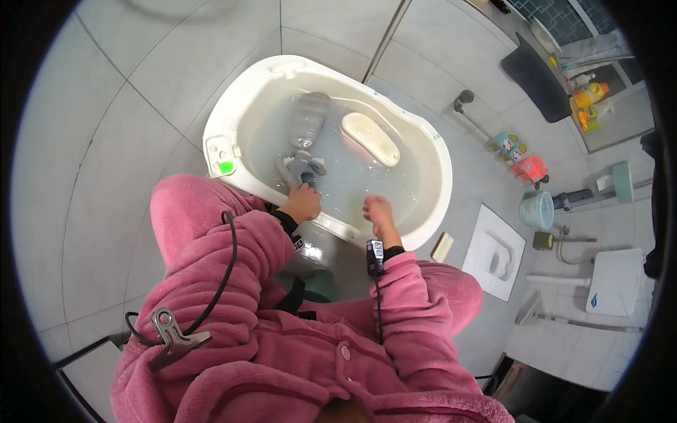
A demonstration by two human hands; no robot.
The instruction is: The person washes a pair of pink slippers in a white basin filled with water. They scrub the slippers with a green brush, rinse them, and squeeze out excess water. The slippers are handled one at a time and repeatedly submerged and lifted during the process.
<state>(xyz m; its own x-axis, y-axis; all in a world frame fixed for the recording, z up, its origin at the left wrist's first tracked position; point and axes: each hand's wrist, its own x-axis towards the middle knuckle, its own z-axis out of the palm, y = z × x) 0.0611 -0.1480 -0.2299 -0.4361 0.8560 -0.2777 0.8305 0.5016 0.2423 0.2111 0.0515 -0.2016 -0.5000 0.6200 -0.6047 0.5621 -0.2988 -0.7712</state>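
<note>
A white plastic tub [438, 169] holding cloudy water stands in front of me. My left hand [303, 203] reaches over its near rim, fingers closed on a grey shoe [303, 168] that sits partly in the water. Beyond that shoe lies a grey ribbed sole-shaped piece [309, 120], apparently the other shoe turned sole up. A cream oval board-like piece [370, 139] rests in the water at the far right. Over the near right part of the tub, my right hand [377, 211] has its fingers curled. It is apart from the shoes, and whatever it may hold is hidden.
A bright green patch [226, 167] shows on the tub's left corner. Right of the tub, a pale bar-shaped block [442, 248] lies on the floor before a white squat toilet [495, 252]. A light blue bucket [536, 210] and a shower head [463, 99] are along the right wall.
</note>
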